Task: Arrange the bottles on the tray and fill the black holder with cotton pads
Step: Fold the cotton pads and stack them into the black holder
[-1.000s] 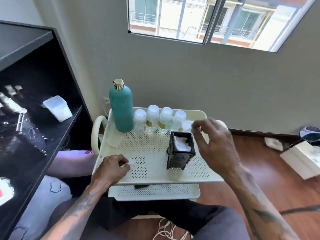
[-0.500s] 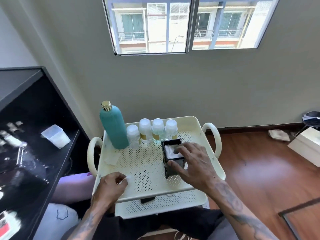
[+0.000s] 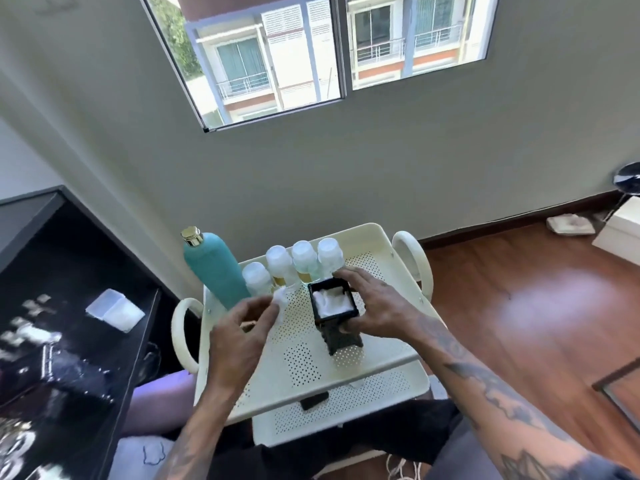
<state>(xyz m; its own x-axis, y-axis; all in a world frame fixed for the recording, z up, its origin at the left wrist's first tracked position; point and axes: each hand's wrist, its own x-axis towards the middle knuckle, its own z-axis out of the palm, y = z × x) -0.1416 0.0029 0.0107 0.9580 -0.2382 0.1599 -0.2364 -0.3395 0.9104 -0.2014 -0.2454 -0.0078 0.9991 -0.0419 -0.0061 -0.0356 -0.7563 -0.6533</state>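
A cream perforated tray (image 3: 311, 372) tops a small cart. At its back stand a tall teal bottle (image 3: 214, 268) with a gold cap and several small clear bottles (image 3: 304, 259) with white caps, in a row. The black holder (image 3: 337, 323) stands mid-tray with white cotton pads (image 3: 331, 303) inside. My right hand (image 3: 377, 304) wraps around the holder's right side. My left hand (image 3: 242, 332) hovers left of the holder, pinching a white cotton pad (image 3: 281, 301) in its fingertips.
A black shelf unit (image 3: 69, 341) with a clear plastic box (image 3: 114, 310) stands at the left. The cart has a lower perforated shelf (image 3: 346, 407) and loop handles (image 3: 414, 258). Grey wall and window lie behind; wooden floor (image 3: 536, 306) and a white box (image 3: 620, 233) are to the right.
My left hand rose from the tray's front left with a cotton pad and moved toward the holder. My right hand shifted from the holder's top to gripping its side. The camera tilted.
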